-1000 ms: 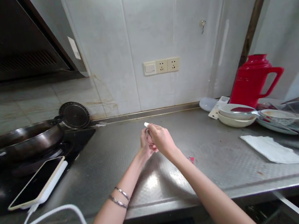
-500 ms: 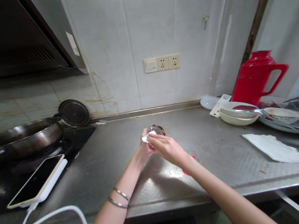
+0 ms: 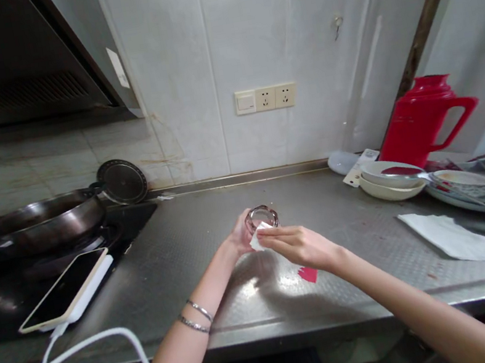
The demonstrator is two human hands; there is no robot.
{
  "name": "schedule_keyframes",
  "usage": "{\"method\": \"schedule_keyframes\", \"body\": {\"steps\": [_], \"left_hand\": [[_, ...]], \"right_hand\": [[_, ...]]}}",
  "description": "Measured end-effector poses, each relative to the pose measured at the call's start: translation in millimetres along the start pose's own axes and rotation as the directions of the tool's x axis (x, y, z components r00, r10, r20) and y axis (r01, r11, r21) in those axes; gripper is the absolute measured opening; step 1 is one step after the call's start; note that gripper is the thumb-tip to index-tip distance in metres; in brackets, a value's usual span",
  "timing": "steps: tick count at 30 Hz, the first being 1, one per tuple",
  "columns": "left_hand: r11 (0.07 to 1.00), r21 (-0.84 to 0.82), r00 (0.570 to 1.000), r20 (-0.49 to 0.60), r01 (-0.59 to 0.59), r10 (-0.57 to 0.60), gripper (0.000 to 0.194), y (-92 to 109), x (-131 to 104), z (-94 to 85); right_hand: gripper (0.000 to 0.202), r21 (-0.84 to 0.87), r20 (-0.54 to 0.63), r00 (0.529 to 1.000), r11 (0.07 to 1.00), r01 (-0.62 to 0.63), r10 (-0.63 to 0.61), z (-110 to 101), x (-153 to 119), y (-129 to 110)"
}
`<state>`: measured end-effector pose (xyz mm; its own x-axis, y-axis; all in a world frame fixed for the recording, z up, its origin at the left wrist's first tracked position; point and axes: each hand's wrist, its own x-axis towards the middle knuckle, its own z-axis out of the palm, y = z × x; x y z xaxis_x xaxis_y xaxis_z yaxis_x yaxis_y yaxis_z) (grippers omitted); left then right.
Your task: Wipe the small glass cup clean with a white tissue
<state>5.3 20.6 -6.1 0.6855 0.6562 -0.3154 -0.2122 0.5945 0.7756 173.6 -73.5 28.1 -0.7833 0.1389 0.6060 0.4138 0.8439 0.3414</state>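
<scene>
A small round glass dish with a wavy rim is held above the steel counter, near the middle. My left hand grips it from the left side, its fingers partly hidden behind the glass. White tissue is pinched in my right hand, pressed against the near edge of the dish. Below my right hand, a torn red scrap lies on the counter.
At left a steel pan sits on the black stove, with a phone and white cable nearer. To the right are stacked bowls, a red thermos and a white napkin.
My right hand has shifted right and slightly down with the tissue, and the dish's round opening shows more. The red scrap has come fully into view. The camera view has shifted slightly.
</scene>
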Motion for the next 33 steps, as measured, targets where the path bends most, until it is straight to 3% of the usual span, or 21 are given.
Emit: {"method": "schedule_keyframes", "body": {"steps": [8,11,16,18,21,26,33], "left_hand": [[0.983,0.132,0.975,0.162,0.129,-0.149,0.069,4.3,-3.1,-3.1],[0.973,0.191,0.975,0.151,0.131,-0.161,0.069,7.1,-7.8,2.4],[0.959,0.248,0.949,0.243,0.139,-0.200,0.074,10.1,-15.1,13.7],[0.955,0.263,0.937,0.279,0.138,-0.212,0.072,10.6,-16.9,17.1],[0.956,0.255,0.942,0.259,0.147,-0.214,0.073,10.5,-18.0,19.5],[0.980,0.184,0.981,0.161,0.082,-0.112,0.070,8.5,-17.9,21.2],[0.995,0.007,0.990,0.105,-0.095,0.094,0.067,5.3,-15.8,26.4]], "right_hand": [[0.029,0.014,0.048,0.999,1.000,-0.022,0.021,-17.2,-19.9,6.8],[0.031,0.030,0.068,0.995,0.997,-0.076,0.073,-23.3,-27.1,16.1],[0.034,0.057,-0.037,0.978,0.977,-0.204,0.206,-31.1,-19.6,37.8],[0.033,0.050,-0.065,0.983,0.984,-0.170,0.173,-32.2,-8.8,44.0],[0.030,0.058,0.000,0.999,0.997,-0.044,0.044,-28.8,7.3,46.6],[0.030,0.025,0.071,0.997,1.000,-0.003,0.002,-17.1,11.6,47.6],[0.032,-0.128,0.060,0.998,0.992,0.015,-0.007,-18.4,-1.2,47.3]]}}
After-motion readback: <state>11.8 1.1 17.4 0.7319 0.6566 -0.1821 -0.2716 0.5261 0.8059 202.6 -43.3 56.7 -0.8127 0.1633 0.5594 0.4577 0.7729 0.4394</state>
